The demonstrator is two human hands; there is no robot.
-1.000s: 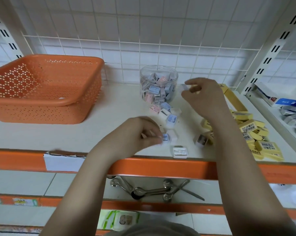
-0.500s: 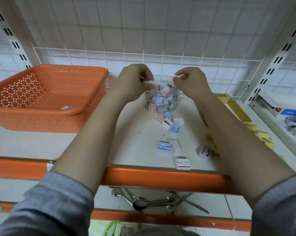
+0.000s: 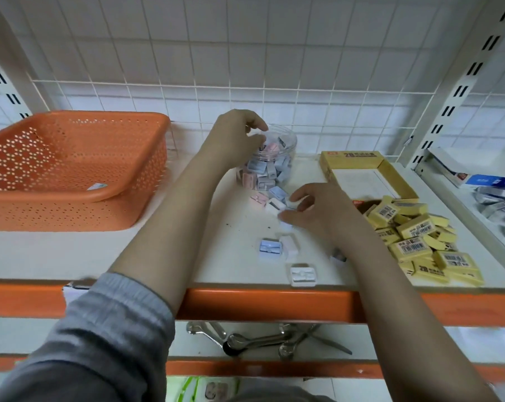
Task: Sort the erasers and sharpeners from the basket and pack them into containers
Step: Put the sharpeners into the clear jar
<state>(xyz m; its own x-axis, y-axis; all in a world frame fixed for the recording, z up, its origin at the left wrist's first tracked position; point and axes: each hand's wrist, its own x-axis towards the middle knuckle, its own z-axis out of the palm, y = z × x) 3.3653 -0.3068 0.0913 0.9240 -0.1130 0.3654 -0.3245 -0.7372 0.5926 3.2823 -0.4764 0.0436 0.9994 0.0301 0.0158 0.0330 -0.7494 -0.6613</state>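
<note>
While the orange basket [image 3: 71, 169] sits at the left end of the shelf [image 3: 100, 253] with one small pale item on its floor, the left hand [image 3: 234, 134] reaches over the mouth of the clear jar [image 3: 277, 163], its fingers loosely curled above the rim; whether they pinch anything cannot be told. That jar stands near the back of the shelf and is packed with blue, pink and white sharpeners. Just in front of it, more loose sharpeners [image 3: 270, 248] lie scattered toward the shelf's orange front edge, a blue one and a white one [image 3: 303, 274] nearest the edge. Over the cluster closest to the jar, the right hand [image 3: 318, 210] is lowered with thumb and fingers curled round a small white sharpener. Farther right, a heap of yellow erasers [image 3: 413, 239] lies beside an open yellow box [image 3: 358, 169], which holds none that can be seen.
</note>
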